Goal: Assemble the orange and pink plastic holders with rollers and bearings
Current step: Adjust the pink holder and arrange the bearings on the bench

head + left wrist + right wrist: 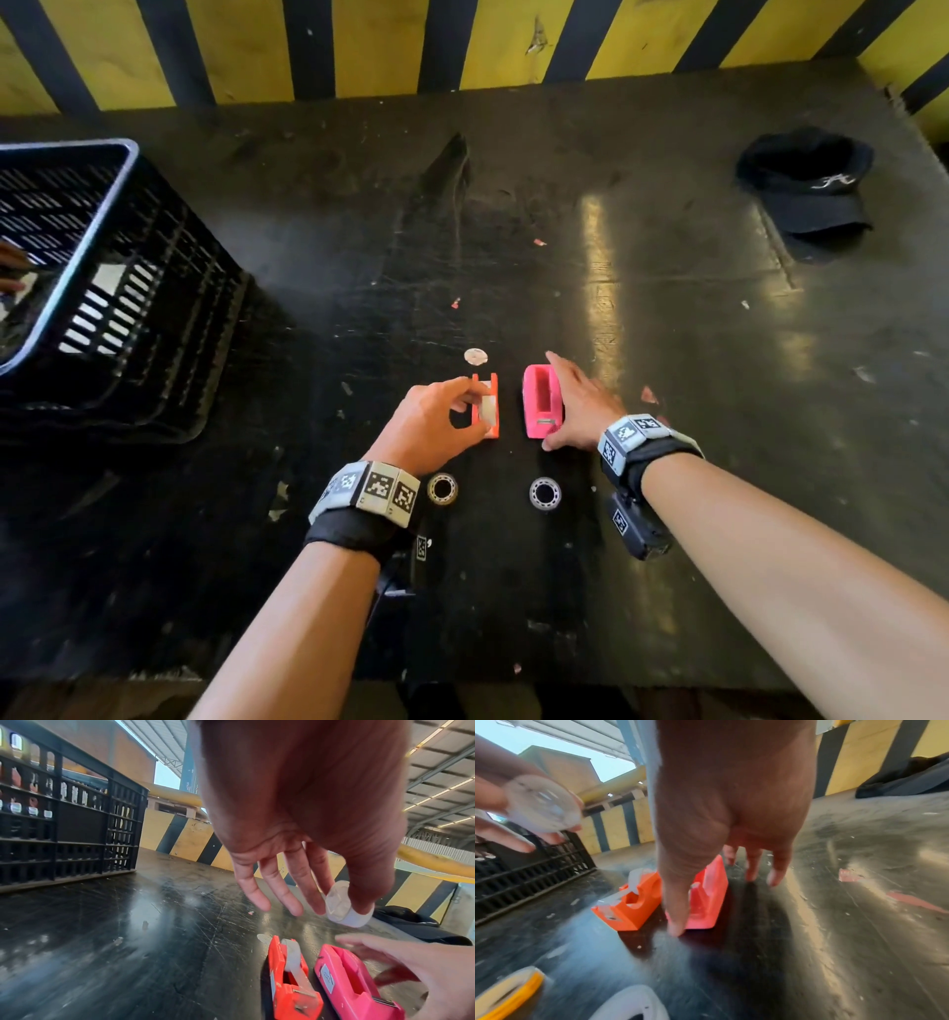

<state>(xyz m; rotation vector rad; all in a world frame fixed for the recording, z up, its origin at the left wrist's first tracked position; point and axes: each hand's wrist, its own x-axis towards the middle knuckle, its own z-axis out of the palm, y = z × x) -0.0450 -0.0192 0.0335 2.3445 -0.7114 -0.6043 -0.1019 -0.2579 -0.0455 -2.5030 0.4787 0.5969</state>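
The orange holder (494,385) and the pink holder (539,401) lie side by side on the black table (667,308). My left hand (464,395) pinches a white roller (339,906) between thumb and forefinger just above the orange holder (290,990), which has a whitish piece (293,955) in its slot. My right hand (567,403) lies along the pink holder's right side with fingers straight and the thumb (677,914) at its near end. The pink holder's slot (347,963) is bare. Two ring bearings (442,488) (545,493) lie near my wrists.
A white disc (475,355) lies just beyond the orange holder. A black slatted crate (128,288) stands at the left, with another person's hand (10,267) at its edge. A black cap (811,190) sits far right. A yellow-and-black striped wall (462,46) backs the table.
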